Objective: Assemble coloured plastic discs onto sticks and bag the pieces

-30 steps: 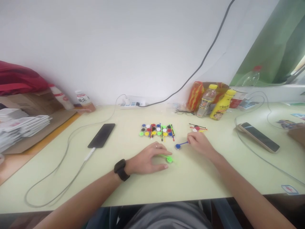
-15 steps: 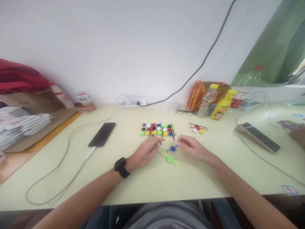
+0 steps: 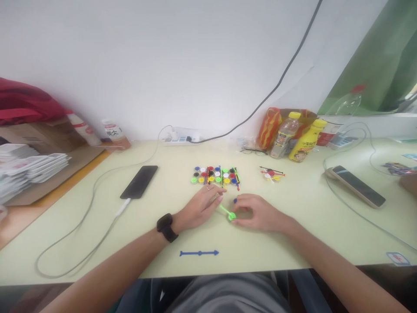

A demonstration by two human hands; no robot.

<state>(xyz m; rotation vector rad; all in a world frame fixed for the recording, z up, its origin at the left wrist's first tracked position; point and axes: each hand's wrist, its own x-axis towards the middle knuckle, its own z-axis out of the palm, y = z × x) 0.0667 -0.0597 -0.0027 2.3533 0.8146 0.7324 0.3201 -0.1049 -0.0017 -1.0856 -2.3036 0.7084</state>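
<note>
A bright green spinner (image 3: pixel 231 216), a round base with an arrow on top, is on the table between my hands. My right hand (image 3: pixel 257 211) curves round it, thumb and a finger closed at its base. Beside the right index fingertip is a small blue disc (image 3: pixel 235 201), mostly hidden. My left hand (image 3: pixel 202 206) rests by the tip of the green arrow, thumb and index finger a little apart, with nothing visible between them. A loose blue arrow (image 3: pixel 199 253) lies near the table's front edge. Beyond the hands are rows of coloured discs (image 3: pixel 215 175) with arrows across them.
More arrows and discs (image 3: pixel 272 174) lie to the right of the rows. A charging phone (image 3: pixel 139 182) with a looping cable is on the left, another phone-like device (image 3: pixel 357 186) on the right. Bottles (image 3: pixel 306 141) and a power strip (image 3: pixel 182 138) stand by the wall.
My right hand has moved left and down from the blue spinner to the green one. The green arrow, blurred before, is now sharp. A blue arrow now lies near the front edge.
</note>
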